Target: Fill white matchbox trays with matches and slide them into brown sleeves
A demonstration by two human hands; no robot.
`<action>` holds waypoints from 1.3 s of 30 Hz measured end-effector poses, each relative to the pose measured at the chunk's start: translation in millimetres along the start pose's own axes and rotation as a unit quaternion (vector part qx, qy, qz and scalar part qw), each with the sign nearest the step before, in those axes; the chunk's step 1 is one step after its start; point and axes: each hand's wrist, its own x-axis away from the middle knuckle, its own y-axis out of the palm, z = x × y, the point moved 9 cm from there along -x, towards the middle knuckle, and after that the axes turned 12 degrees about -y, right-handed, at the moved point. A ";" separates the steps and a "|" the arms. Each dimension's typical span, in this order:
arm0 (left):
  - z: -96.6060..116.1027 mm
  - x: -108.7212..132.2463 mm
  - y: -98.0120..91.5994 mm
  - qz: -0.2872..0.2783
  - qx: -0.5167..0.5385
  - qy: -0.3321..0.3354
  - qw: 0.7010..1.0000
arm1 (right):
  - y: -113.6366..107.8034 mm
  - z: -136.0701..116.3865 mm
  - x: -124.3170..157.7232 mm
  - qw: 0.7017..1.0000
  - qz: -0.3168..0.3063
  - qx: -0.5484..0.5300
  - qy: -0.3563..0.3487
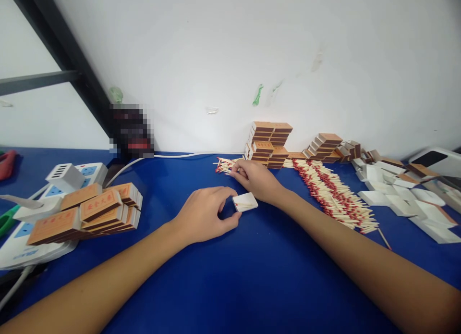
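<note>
Both arms bare, both in frame. Left forearm [108,281] is lying diagonally from lower left toward centre, wrist straight. Left hand [205,214] is sitting palm down, knuckles up, fingers curling, thumb [230,222] and forefinger spreading apart in a loose C. Right forearm [360,250] is coming in from lower right, angling up-left. Right hand [256,179] is resting palm down just beyond the left one, fingertips [237,169] bunching downward at its far end; grip unclear. Hands near each other, not touching.
</note>
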 end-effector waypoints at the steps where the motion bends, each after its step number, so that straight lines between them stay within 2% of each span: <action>1: 1.0 0.3 1.3 -0.006 0.003 -0.004 1.000 | 1.9 -1.3 -1.6 1.000 0.002 -0.002 -0.009; 7: -4.4 -1.0 0.6 -0.015 0.005 -0.036 0.999 | 4.7 -0.9 -1.4 0.999 0.026 -0.010 -0.037; 15: -4.5 -0.6 1.6 -0.026 0.001 -0.039 0.999 | 3.1 -0.2 -1.2 0.999 0.033 -0.014 -0.034; 22: -6.5 -2.1 0.5 -0.019 0.006 -0.038 0.999 | 3.6 0.6 -2.3 1.000 0.007 -0.008 0.011; 29: -18.4 -6.0 -11.6 0.006 -0.015 -0.056 0.998 | -1.5 4.1 13.1 0.997 -0.061 0.042 0.034; 39: -23.6 -9.4 -15.6 0.001 -0.040 -0.068 0.997 | -6.3 8.5 29.1 0.997 -0.063 0.035 0.023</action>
